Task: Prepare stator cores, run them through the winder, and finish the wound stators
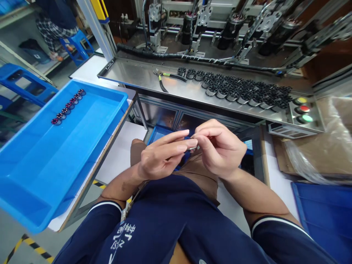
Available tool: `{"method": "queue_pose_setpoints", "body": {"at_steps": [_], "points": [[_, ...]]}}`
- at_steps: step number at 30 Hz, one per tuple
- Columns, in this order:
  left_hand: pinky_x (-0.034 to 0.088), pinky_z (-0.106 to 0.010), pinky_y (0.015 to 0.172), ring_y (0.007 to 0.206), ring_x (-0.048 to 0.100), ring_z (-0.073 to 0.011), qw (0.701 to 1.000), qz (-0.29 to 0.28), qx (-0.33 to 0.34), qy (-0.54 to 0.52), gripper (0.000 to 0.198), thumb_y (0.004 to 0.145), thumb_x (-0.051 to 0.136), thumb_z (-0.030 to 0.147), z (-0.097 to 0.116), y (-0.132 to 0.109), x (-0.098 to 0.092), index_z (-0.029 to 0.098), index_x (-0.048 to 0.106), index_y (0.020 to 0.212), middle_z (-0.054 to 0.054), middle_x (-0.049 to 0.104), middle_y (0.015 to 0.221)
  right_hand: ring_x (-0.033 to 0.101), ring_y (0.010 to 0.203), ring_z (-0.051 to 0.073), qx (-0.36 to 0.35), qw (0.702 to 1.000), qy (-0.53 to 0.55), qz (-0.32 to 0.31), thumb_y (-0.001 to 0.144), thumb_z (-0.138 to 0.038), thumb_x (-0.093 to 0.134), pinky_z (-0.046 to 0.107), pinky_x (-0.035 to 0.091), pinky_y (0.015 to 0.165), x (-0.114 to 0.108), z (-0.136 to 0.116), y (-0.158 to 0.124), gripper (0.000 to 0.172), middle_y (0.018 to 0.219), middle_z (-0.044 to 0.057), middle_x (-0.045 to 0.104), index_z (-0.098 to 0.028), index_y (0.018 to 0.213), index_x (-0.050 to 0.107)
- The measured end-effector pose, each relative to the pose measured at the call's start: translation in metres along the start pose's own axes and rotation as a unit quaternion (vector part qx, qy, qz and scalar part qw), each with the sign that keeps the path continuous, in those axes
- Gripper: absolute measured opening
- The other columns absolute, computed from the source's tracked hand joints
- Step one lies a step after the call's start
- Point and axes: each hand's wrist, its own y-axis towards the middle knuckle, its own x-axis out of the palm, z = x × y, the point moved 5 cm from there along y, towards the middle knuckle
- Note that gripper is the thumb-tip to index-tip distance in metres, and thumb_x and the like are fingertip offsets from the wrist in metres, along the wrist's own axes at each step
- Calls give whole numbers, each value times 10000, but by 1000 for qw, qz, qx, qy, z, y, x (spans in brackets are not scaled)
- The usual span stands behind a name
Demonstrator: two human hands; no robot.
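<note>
My left hand and my right hand meet in front of my lap. Between their fingertips is a small round part with a shiny metal edge, mostly covered by the fingers. The left fingers are fairly straight and press it from one side, while the right thumb and index finger pinch it from the other. Beyond my hands, several black-and-silver motor cores stand in rows on the metal ledge. Cutting pliers with black and green handles lie left of them, jaws pointing away.
A blue tray at left holds a line of small dark round parts. Machine fixtures rise behind the ledge. Yellow, red and green buttons sit at its right end, near cardboard and plastic wrap. Another person sits far left.
</note>
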Motion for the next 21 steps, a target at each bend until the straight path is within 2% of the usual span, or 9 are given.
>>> {"method": "queue_pose_setpoints", "body": {"at_steps": [2,4,7,8,9,12,15,19,21], "points": [[548,-368,1064,1303,614,-228,991,21,-77,-106,845,638,904,162,-10,0,-1,360,511,1360,-27,674,1355,642,637,143,-78,994,-65,-38,886,-146,657,270,537,549,-4,-10,6,86,725,17,674,-211,833,676],[579,-367,987,1200,678,-256,942,0,-243,-233,751,638,899,464,-27,-1,3,277,570,1286,-89,696,1299,666,640,154,-126,983,-109,-78,877,-148,665,271,544,535,-7,-17,10,82,740,21,703,-226,856,683],[613,-326,659,766,763,-240,765,-168,-474,-402,731,766,541,828,-33,-12,26,152,670,1012,-129,775,876,682,648,153,-166,970,-145,-104,875,-143,669,250,542,514,-10,-22,13,95,763,20,721,-236,883,685],[590,-311,576,665,747,-234,714,-205,-509,-434,763,774,478,858,-30,-15,30,138,667,943,-125,761,776,681,652,151,-176,967,-150,-105,875,-140,673,245,542,517,-11,-24,14,93,761,22,718,-231,891,681],[568,-292,525,615,736,-229,688,-213,-525,-454,749,774,493,850,-27,-15,32,131,655,912,-120,751,733,679,657,150,-184,965,-156,-104,875,-136,677,243,543,524,-11,-25,14,93,759,26,714,-226,899,676],[541,-215,500,615,742,-186,716,-110,-519,-454,505,806,715,597,-28,-9,29,148,611,1011,-71,760,773,661,654,148,-186,962,-179,-91,877,-126,679,249,537,538,-12,-26,15,101,755,35,701,-219,914,664],[563,-192,535,643,750,-150,764,-5,-480,-430,451,772,823,365,-29,-5,23,211,586,1123,-5,758,844,653,635,145,-165,964,-197,-70,876,-122,670,256,525,534,-12,-25,15,113,758,24,703,-225,921,672],[639,-272,773,929,769,-186,831,74,-393,-386,403,623,913,228,-30,1,11,240,658,935,-9,745,1112,661,643,151,-97,976,-190,-41,873,-128,670,273,535,563,-12,-23,14,98,740,17,704,-225,871,688],[632,-326,872,1096,729,-231,849,98,-351,-383,393,578,934,243,-32,5,5,251,646,846,16,751,1088,658,640,154,-56,984,-163,-42,889,-150,659,289,543,575,-12,-21,15,95,727,20,699,-219,829,685]]}}
